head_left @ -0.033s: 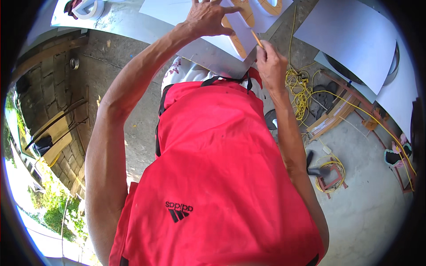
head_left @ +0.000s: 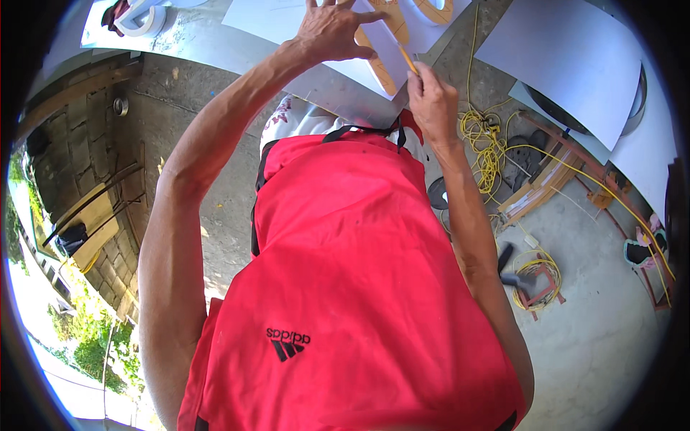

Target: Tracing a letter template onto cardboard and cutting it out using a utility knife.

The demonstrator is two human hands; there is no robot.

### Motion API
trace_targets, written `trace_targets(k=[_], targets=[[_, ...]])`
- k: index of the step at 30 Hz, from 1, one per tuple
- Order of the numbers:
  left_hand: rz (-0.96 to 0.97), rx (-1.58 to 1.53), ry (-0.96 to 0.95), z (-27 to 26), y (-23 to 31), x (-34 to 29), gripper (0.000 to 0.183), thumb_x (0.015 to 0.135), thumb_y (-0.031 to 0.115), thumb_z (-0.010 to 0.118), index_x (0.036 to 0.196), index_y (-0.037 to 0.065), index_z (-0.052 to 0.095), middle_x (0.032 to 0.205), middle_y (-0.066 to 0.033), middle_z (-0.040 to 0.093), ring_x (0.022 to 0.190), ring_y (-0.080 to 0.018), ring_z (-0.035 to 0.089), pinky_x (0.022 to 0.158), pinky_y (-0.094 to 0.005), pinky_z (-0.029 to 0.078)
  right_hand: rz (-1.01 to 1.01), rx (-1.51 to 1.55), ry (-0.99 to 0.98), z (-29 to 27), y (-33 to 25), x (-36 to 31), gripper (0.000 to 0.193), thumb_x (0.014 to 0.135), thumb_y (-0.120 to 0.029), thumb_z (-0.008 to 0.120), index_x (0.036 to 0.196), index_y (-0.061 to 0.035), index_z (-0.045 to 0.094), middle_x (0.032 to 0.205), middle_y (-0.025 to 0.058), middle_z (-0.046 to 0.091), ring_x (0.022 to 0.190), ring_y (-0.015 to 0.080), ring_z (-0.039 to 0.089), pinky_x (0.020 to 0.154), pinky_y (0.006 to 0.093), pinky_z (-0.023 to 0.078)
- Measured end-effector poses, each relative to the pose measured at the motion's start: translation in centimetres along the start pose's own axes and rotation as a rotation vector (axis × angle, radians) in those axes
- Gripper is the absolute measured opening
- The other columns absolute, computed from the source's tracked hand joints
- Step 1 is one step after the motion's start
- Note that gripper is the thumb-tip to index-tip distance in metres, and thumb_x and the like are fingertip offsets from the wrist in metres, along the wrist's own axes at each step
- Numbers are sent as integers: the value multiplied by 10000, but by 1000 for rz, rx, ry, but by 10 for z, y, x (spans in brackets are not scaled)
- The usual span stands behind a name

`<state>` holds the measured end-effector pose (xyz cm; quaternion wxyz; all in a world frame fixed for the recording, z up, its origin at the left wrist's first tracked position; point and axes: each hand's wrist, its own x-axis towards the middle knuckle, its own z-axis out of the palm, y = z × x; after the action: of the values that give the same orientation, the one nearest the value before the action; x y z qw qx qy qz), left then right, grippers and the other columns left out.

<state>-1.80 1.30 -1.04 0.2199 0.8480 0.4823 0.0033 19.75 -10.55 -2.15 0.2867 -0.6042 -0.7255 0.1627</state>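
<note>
My left hand (head_left: 332, 32) lies with its fingers spread over a tan-faced, white-sided cut-out (head_left: 382, 76). Its thumb and a finger stretch across that piece, and some fingertips run out of the picture at the top. My right hand (head_left: 434, 104) pinches a yellow-orange pencil (head_left: 408, 60) whose tip points at the white sheet (head_left: 368, 85) between the cut-outs. Pencil-like lines mark the tan faces. A second tan cut-out (head_left: 397, 29) sits beside the first, and a curved one (head_left: 435, 11) lies farther right.
The metal-coloured tabletop (head_left: 352, 108) ends just before my lap. White letter shapes (head_left: 147, 23) rest at its far left. To the right are a large white sheet (head_left: 560, 65), tangled yellow cord (head_left: 483, 147), wooden strips (head_left: 539, 188) and a coiled cable (head_left: 548, 291) on the concrete floor.
My right hand and the pencil have shifted slightly left. My left hand stays spread over the cut-out, and the whole view has moved a little.
</note>
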Motion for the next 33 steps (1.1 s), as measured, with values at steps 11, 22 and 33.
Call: trace_targets(k=[11,22,33], targets=[[5,13,-44,-6,4,8,789,657,459,890,1389,362,612,1638,-283,195,1458,-625,149,1042,-806,310,-6,-205,-161,49,-5,41,311,808,-199,779,935,30,611,662,174,689,606,343,721,533,420,577],[-12,2,-66,-3,3,6,780,668,460,887,1391,356,615,1648,-281,172,1455,-641,121,1024,-825,309,123,-138,-112,44,-2,20,97,871,-70,691,890,-1,626,670,191,681,619,362,708,529,448,551],[21,51,-31,2,2,9,963,645,431,901,1506,305,489,1646,-299,147,1458,-623,153,1036,-803,318,202,-34,53,-6,17,8,121,891,-57,671,817,-34,577,640,161,642,578,365,668,498,450,514]])
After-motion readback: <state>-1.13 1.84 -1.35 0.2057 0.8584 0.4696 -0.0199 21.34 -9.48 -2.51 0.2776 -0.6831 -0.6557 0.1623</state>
